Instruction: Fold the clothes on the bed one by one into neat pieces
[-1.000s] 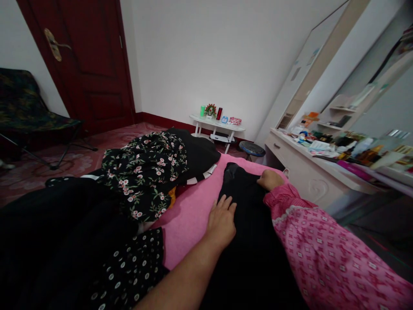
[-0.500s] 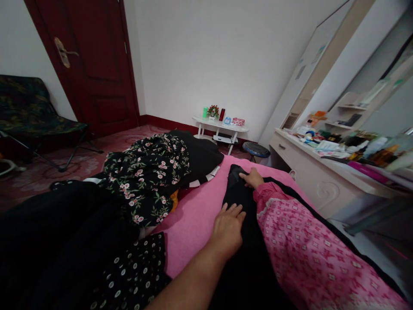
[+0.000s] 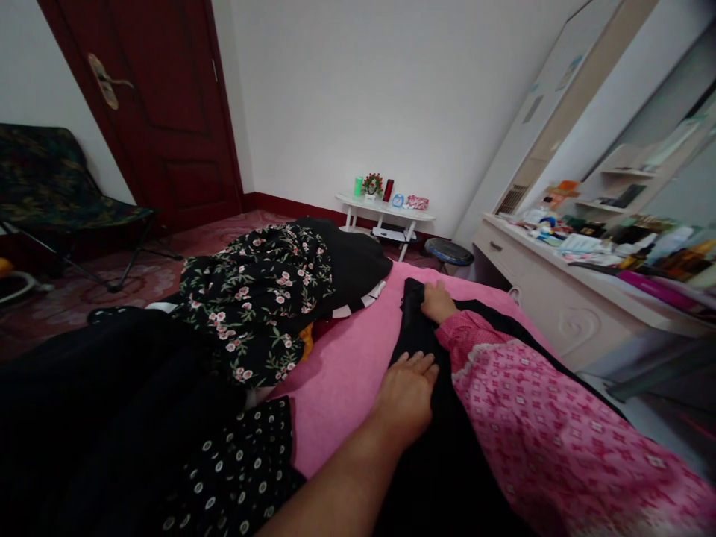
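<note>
A long black garment [image 3: 417,328] lies spread over the pink bed cover [image 3: 330,388], its far end creased and slightly raised. My left hand [image 3: 407,395] rests flat on it at mid-length, fingers stretched out. Farther along, my right hand [image 3: 438,302] is closed on the garment's far end, fingers curled and partly hidden. Another black part of it runs under my pink patterned right sleeve [image 3: 537,403] toward the bed's right edge. Left of my hands lies a pile of clothes, with a black floral garment [image 3: 262,291] on top.
A black garment with ringed dots [image 3: 240,462] lies near left. Beyond the bed stand a low white table [image 3: 358,200] and a round stool [image 3: 448,252]. A cluttered dressing table [image 3: 559,306] borders the right side; a folding chair [image 3: 72,186] stands left by the red door [image 3: 162,112].
My right hand has curled its fingers around the garment's far end, which now looks narrower and more bunched. My left hand stays flat in nearly the same place. The view has shifted slightly.
</note>
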`<state>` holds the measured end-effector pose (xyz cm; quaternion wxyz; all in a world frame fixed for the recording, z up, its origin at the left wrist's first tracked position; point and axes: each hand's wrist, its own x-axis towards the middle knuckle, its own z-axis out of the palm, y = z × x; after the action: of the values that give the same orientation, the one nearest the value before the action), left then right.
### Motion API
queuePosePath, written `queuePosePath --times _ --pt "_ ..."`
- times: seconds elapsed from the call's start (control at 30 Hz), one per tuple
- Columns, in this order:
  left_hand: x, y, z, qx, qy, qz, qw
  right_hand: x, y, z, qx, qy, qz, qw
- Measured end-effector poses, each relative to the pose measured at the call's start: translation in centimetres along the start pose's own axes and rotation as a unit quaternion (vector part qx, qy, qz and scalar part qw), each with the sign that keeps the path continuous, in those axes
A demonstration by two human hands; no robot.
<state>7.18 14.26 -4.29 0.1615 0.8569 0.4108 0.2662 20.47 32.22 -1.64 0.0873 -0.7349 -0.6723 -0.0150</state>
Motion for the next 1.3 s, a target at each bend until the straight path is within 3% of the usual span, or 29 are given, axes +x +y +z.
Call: queuePosePath --times 0.17,0.37,0.53,0.63,0.8,0.9,1.0,1.1,1.2,1.3 --pt "0.0 -0.3 0.4 -0.052 0.043 0.005 0.998 -2.8 0.0 1.6 0.010 -0.071 -0.114 0.991" --pt "0.2 -1.5 0.7 -0.156 0.135 -0.040 0.978 -4.1 0.6 1.4 0.031 -0.141 -0.105 0.984" --pt "-0.2 -1.4 0.1 -0.162 0.198 -0.052 0.965 -10.6 2.9 -0.2 0.062 -0.140 -0.169 0.974" --pt "-0.6 -1.0 -0.2 -0.152 0.212 -0.052 0.964 -15.7 4.6 -0.2 0.106 -0.073 -0.203 0.971" --pt "-1.5 0.0 -0.3 -0.154 0.193 -0.051 0.968 -20.1 6.0 0.2 0.279 0.142 -0.188 0.931" --pt "-3.0 1.0 -1.5 -0.119 0.145 -0.060 0.980 -20.8 5.6 -0.6 0.286 0.181 -0.206 0.918" --pt "-5.6 2.7 -3.8 -0.073 0.016 -0.063 0.995 -21.4 4.9 -1.7 0.230 0.108 -0.267 0.929" --pt "-8.8 4.7 -6.6 -0.058 -0.114 -0.053 0.990 -21.9 4.3 -2.2 0.207 0.056 -0.284 0.935" --pt "-11.9 6.8 -8.5 -0.076 -0.181 -0.047 0.979 -22.1 4.3 -2.2 0.219 0.048 -0.279 0.934" --pt "-14.5 8.3 -9.2 -0.111 -0.222 -0.035 0.968 -21.9 4.8 -2.0 0.240 0.072 -0.247 0.936"
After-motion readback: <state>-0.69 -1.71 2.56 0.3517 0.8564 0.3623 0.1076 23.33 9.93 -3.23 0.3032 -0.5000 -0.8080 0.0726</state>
